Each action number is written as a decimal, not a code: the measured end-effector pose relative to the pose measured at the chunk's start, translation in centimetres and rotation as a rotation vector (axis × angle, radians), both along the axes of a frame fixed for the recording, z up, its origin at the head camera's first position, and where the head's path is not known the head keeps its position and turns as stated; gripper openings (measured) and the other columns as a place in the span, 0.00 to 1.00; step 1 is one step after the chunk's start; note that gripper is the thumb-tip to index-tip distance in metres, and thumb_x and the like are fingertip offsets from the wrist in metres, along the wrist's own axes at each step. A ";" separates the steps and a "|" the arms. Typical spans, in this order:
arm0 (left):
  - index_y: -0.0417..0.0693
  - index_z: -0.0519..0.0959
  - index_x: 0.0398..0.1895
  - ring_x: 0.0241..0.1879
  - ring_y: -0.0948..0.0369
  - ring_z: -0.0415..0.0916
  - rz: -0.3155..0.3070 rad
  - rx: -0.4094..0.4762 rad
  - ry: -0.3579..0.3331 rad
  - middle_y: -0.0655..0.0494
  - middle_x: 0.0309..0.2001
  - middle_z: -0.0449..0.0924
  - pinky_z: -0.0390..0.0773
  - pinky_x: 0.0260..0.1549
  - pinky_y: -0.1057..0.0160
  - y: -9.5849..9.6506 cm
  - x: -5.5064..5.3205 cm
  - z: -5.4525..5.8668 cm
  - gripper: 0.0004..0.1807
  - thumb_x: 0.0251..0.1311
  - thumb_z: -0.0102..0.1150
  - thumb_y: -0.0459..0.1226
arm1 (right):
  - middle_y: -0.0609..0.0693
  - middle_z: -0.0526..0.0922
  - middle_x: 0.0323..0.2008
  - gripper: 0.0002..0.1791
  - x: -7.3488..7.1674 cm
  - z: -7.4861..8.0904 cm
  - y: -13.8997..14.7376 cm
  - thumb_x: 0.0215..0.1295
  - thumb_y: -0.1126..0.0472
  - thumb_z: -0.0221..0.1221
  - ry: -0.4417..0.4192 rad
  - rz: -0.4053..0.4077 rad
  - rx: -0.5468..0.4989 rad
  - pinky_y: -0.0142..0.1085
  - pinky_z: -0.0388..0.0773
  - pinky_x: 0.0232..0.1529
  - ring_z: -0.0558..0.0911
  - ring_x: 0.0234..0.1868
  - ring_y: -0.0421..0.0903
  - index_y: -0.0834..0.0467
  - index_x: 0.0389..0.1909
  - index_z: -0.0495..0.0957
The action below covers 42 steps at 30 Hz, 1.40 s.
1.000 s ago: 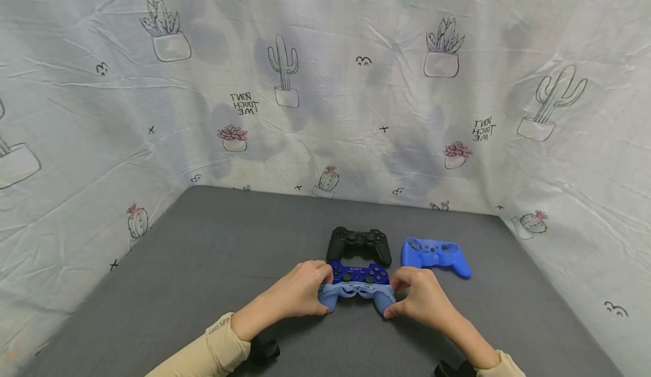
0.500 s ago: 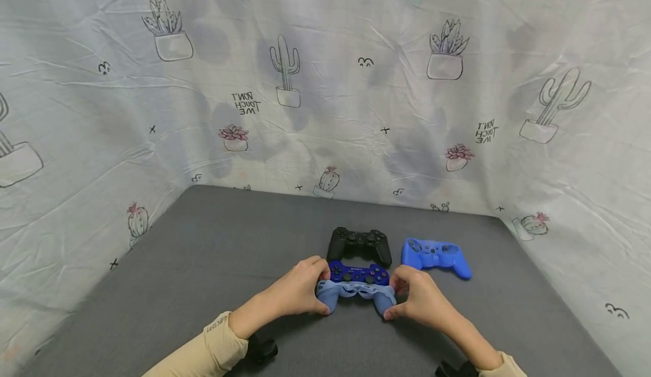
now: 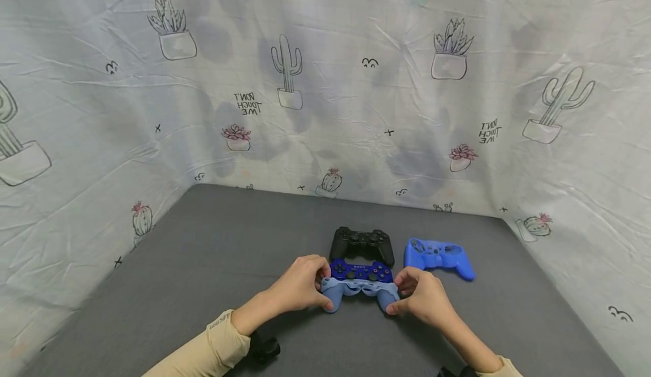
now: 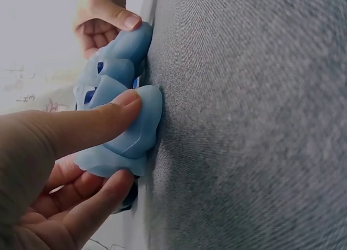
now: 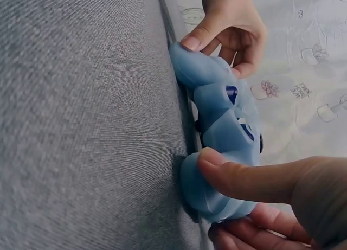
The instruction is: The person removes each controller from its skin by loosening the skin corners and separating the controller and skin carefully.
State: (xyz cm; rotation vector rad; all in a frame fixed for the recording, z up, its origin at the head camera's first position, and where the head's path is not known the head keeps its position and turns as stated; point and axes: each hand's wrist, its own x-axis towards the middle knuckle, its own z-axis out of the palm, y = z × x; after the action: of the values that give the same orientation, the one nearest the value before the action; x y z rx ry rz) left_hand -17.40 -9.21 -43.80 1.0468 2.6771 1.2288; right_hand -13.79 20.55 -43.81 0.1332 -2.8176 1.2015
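Note:
A dark blue game controller lies in the middle of the head view, its handles covered by a light blue silicone sleeve. My left hand pinches the sleeve's left handle, thumb on the near side and fingers around the outer edge. On the opposite handle, my right hand has the same kind of pinch. The controller's upper face with its buttons stays bare. In the right wrist view the sleeve shows its folded middle, with dark blue showing through gaps. Both handle ends sit close against the grey cloth.
A black controller lies right behind the dark blue one. To its right is a brighter blue silicone controller cover. Grey cloth covers the table, and a white curtain printed with cacti hangs around its back and sides.
The head view has shifted slightly. My left thumb sits a little further in on the left handle, while both hands keep hold of the sleeve. The other controllers lie as before.

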 end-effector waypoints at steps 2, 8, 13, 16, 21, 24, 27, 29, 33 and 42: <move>0.49 0.75 0.33 0.29 0.64 0.76 -0.005 0.000 0.005 0.60 0.33 0.73 0.77 0.29 0.70 0.0 -0.1 -0.1 0.26 0.34 0.85 0.38 | 0.42 0.82 0.28 0.29 0.0 -0.1 0.1 0.23 0.59 0.85 0.011 -0.001 -0.008 0.37 0.78 0.34 0.81 0.32 0.41 0.53 0.31 0.79; 0.53 0.74 0.30 0.26 0.67 0.73 -0.024 -0.012 0.030 0.63 0.29 0.74 0.75 0.27 0.68 -0.1 -0.4 -0.5 0.25 0.33 0.85 0.40 | 0.44 0.81 0.28 0.29 -0.2 -0.5 0.5 0.24 0.59 0.84 0.033 0.055 -0.038 0.35 0.78 0.34 0.82 0.32 0.44 0.54 0.30 0.78; 0.53 0.74 0.27 0.23 0.68 0.72 -0.044 -0.010 0.032 0.63 0.25 0.74 0.75 0.25 0.68 -0.1 -0.5 -0.3 0.24 0.33 0.85 0.39 | 0.43 0.80 0.26 0.28 -0.3 -0.7 0.6 0.26 0.56 0.84 0.049 0.070 -0.016 0.35 0.77 0.32 0.81 0.30 0.43 0.53 0.29 0.77; 0.53 0.75 0.25 0.23 0.68 0.72 -0.047 -0.008 0.025 0.63 0.23 0.75 0.75 0.25 0.68 -0.2 -0.4 -0.3 0.23 0.34 0.85 0.39 | 0.43 0.80 0.25 0.28 -0.3 -0.7 0.6 0.27 0.54 0.84 0.061 0.082 0.006 0.35 0.77 0.31 0.80 0.28 0.42 0.52 0.28 0.77; 0.52 0.75 0.28 0.24 0.68 0.72 -0.026 -0.009 -0.003 0.63 0.26 0.75 0.75 0.26 0.67 -0.3 -0.4 -0.5 0.23 0.35 0.85 0.39 | 0.44 0.79 0.26 0.27 -0.2 -0.4 0.6 0.29 0.54 0.83 0.050 0.112 0.021 0.35 0.77 0.31 0.80 0.29 0.42 0.53 0.29 0.76; 0.51 0.75 0.31 0.26 0.67 0.71 0.011 -0.019 -0.014 0.61 0.29 0.74 0.75 0.26 0.66 -0.3 -0.3 -0.4 0.25 0.35 0.85 0.40 | 0.46 0.79 0.26 0.27 -0.2 -0.2 0.5 0.30 0.56 0.83 0.017 0.105 0.005 0.36 0.77 0.31 0.79 0.29 0.43 0.55 0.30 0.76; 0.50 0.75 0.32 0.27 0.66 0.71 0.045 -0.017 -0.021 0.59 0.30 0.73 0.75 0.26 0.66 -0.1 -0.1 -0.4 0.26 0.34 0.85 0.41 | 0.47 0.79 0.27 0.28 -0.1 -0.2 0.3 0.28 0.59 0.84 -0.025 0.052 -0.024 0.38 0.76 0.32 0.79 0.30 0.44 0.56 0.31 0.76; 0.49 0.75 0.32 0.27 0.66 0.72 0.054 -0.002 -0.032 0.59 0.29 0.74 0.75 0.26 0.66 0.0 -0.2 -0.6 0.26 0.34 0.85 0.40 | 0.47 0.80 0.28 0.29 -0.1 -0.2 0.0 0.28 0.62 0.83 -0.059 -0.001 -0.062 0.39 0.76 0.33 0.79 0.32 0.45 0.57 0.33 0.76; 0.48 0.75 0.32 0.26 0.67 0.73 0.043 0.034 -0.044 0.59 0.27 0.76 0.76 0.27 0.66 0.1 -0.4 -0.9 0.26 0.34 0.85 0.40 | 0.49 0.80 0.32 0.29 0.0 -0.5 -0.4 0.29 0.67 0.82 -0.108 -0.091 -0.184 0.40 0.75 0.37 0.79 0.36 0.47 0.60 0.35 0.78; 0.48 0.75 0.30 0.23 0.67 0.74 0.006 0.071 -0.026 0.58 0.26 0.76 0.76 0.24 0.67 0.1 -0.5 -1.1 0.24 0.36 0.84 0.39 | 0.51 0.81 0.31 0.26 0.0 -0.9 -0.2 0.29 0.66 0.82 -0.116 -0.140 -0.306 0.39 0.74 0.35 0.79 0.35 0.48 0.62 0.32 0.79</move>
State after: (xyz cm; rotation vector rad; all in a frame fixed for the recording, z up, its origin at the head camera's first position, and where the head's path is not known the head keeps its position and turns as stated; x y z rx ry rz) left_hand -17.88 -9.15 -44.90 1.0241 2.6374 1.3381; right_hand -13.78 20.37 -44.68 -0.1532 -2.6380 1.6308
